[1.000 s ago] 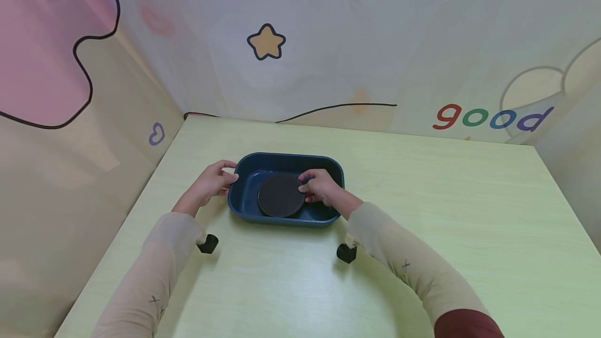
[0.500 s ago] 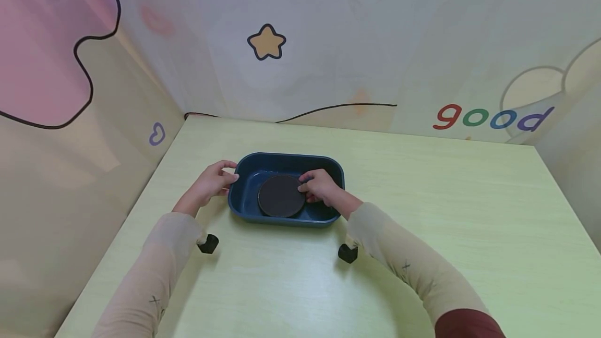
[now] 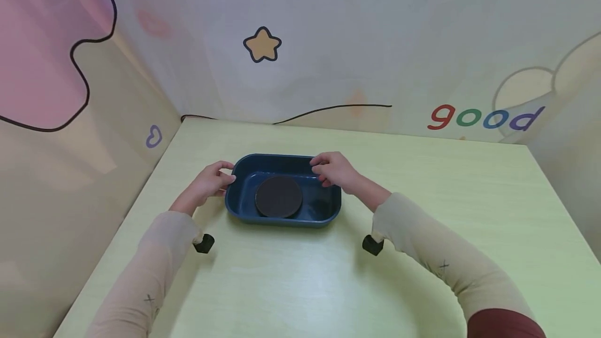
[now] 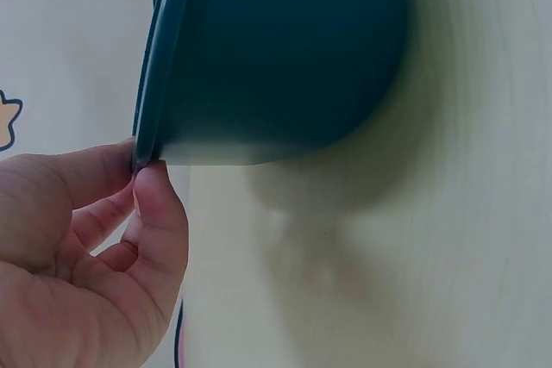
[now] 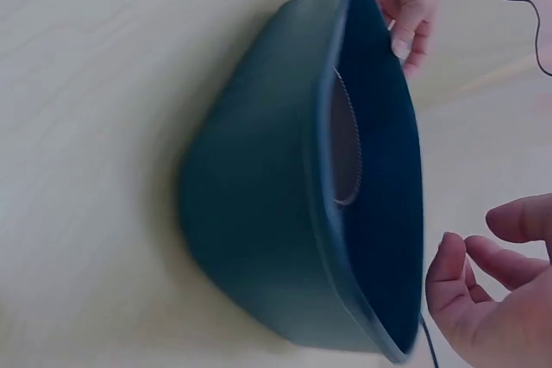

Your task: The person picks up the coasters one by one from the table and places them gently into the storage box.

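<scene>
A dark blue rectangular basin point(image 3: 324, 192) with rounded corners stands on the table. Inside it lies a flat, dark round disc point(image 3: 279, 196), whose edge looks finely beaded in the right wrist view. My left hand point(image 3: 206, 184) pinches the basin's left rim between thumb and fingers, plain to see in the left wrist view. Over the basin's back right corner hovers my right hand point(image 3: 339, 171), its fingers loosely bent with nothing in them. From the right wrist, this hand point(image 5: 500, 286) shows apart from the rim.
The pale green-yellow table point(image 3: 300, 286) reaches out on all sides of the basin. Behind it rises a printed cloth backdrop point(image 3: 338, 40) with a star and the word "good". Black blocks point(image 3: 373, 244) hang under both sleeves at the wrists.
My right hand has let go of the disc and moved up and right, toward the basin's back right corner. The disc stays in the basin; my left hand keeps its hold.
</scene>
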`<state>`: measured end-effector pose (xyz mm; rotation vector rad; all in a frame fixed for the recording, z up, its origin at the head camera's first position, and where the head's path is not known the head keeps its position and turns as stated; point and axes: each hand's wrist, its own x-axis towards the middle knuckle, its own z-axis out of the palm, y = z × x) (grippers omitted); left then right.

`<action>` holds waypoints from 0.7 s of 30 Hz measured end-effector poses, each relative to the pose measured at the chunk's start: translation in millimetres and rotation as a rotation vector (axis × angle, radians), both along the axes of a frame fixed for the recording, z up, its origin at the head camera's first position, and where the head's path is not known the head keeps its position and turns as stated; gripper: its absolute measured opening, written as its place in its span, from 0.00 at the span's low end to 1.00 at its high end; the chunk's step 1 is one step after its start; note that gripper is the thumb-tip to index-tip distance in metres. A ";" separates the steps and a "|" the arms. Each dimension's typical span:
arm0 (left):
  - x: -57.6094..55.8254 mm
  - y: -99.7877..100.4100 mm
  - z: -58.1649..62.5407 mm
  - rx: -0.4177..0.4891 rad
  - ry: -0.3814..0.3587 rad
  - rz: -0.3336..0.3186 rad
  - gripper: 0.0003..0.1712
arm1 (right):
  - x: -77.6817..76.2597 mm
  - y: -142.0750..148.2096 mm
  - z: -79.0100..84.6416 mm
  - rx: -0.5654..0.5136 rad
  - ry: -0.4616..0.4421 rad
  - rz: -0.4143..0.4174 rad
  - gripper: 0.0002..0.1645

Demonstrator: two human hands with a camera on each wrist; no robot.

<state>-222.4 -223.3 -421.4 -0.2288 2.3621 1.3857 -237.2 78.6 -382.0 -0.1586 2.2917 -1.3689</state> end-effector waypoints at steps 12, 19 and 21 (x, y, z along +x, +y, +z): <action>-3.8 -11.8 6.1 -0.039 -0.015 -0.081 0.25 | -0.1 26.4 26.1 0.083 0.091 0.006 0.18; -4.2 -17.4 19.0 -0.080 0.018 -0.103 0.25 | 2.4 40.2 28.2 0.105 0.153 0.036 0.16; -4.1 -19.1 22.6 -0.105 0.045 -0.102 0.25 | 3.5 45.2 29.4 0.130 0.186 0.045 0.15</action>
